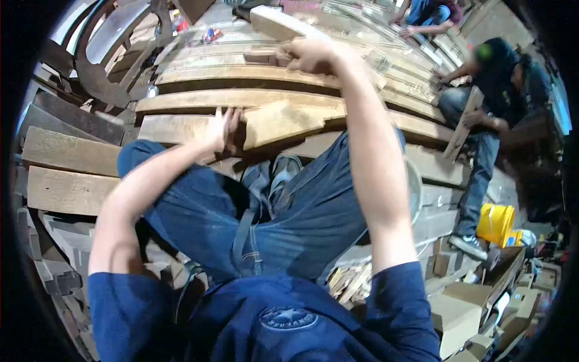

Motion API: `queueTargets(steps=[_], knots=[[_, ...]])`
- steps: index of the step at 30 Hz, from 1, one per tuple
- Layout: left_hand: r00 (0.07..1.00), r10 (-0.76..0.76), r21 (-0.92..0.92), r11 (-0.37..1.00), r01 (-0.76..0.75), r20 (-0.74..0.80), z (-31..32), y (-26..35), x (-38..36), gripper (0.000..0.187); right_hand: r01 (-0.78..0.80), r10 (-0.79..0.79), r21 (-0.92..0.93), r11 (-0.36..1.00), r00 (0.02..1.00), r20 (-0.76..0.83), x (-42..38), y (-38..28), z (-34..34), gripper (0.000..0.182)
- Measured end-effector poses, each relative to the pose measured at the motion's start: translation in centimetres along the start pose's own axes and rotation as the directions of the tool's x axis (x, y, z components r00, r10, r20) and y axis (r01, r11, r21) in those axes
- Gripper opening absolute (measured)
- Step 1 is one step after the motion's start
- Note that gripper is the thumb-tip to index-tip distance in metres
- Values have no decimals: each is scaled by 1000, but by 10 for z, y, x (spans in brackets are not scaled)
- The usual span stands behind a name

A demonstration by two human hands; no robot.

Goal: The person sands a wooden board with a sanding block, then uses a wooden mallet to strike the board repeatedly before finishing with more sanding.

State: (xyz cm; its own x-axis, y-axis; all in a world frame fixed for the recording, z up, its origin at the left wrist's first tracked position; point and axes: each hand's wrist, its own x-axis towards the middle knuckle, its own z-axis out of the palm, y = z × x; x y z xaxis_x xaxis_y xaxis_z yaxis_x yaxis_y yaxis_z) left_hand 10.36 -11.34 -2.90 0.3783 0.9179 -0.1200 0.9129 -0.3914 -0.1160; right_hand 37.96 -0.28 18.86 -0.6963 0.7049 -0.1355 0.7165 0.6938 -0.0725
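My left hand (pixel 224 131), blurred by motion, has its fingers apart at the left end of a short pale wooden piece (pixel 280 123). This piece lies on long curved planks (pixel 241 98) in front of my knees. Farther out, my right hand (pixel 310 55) is stretched forward over the planks, also blurred, its fingers partly spread. Just beyond it a pale wooden block (pixel 283 23) lies at a slant, close to the fingers; whether they touch it cannot be made out. A small reddish-brown piece (pixel 260 58) sits left of my right hand.
A co-worker (pixel 503 78) sits at the right with a wooden piece (pixel 465 123) in hand. Another person (pixel 431 15) crouches at the top right. Curved wooden frames (pixel 99 72) stand at the upper left. A yellow bag (pixel 496 224) and cardboard boxes (pixel 455 314) are at the right.
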Motion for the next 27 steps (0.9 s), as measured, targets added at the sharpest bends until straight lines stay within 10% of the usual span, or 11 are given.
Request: queueTargets(steps=[4, 9, 18, 20, 27], knots=[[997, -48, 219, 975, 34, 56, -114, -4, 33, 123, -130, 134, 153, 980, 991, -13, -34, -13, -27, 47], [950, 111, 372, 928, 6, -293, -126, -68, 67, 125, -147, 154, 120, 982, 987, -51, -45, 7, -15, 57], [994, 38, 307, 952, -5, -103, -41, -145, 110, 108, -135, 147, 157, 978, 987, -68, -59, 25, -5, 48], [996, 44, 34, 998, -47, 74, -61, -145, 112, 112, -105, 117, 242, 965, 992, -37, -53, 37, 0, 49], [906, -77, 69, 996, 53, 416, -44, -148, 141, 125, -196, 186, 195, 961, 980, 71, -34, 48, 10, 55]])
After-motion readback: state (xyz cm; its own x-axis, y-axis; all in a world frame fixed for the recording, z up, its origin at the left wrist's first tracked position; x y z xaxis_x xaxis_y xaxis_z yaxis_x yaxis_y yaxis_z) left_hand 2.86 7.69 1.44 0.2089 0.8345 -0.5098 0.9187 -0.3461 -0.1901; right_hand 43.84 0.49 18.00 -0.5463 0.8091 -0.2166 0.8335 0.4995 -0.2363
